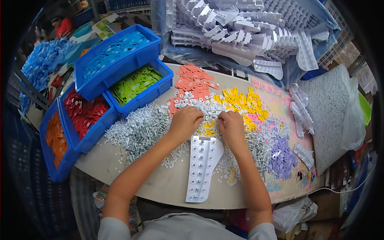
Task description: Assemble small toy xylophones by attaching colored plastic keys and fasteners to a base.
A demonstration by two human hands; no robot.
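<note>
My left hand point(187, 121) is closed, its fingertips pinched at a heap of small white plastic rings point(207, 107). Across from it my right hand point(232, 125) is closed too, thumb and fingers together at the heap's right side. Whatever either hand pinches is too small to make out. Just below the hands lies a white plastic holder point(203, 170) with two rows of round sockets and a middle line of metal pin heads. Coral plastic pieces point(194, 82) and yellow ones point(240, 98) lie behind the rings. Metal pins with white heads point(140, 134) are heaped left of my left hand.
Blue bins point(158, 38) with blue, green, red and orange pieces stand at the left. White plastic holders point(236, 36) pile up at the back. Purple pieces point(282, 160) and more metal pins point(258, 152) lie right. A person in red point(64, 27) is far left.
</note>
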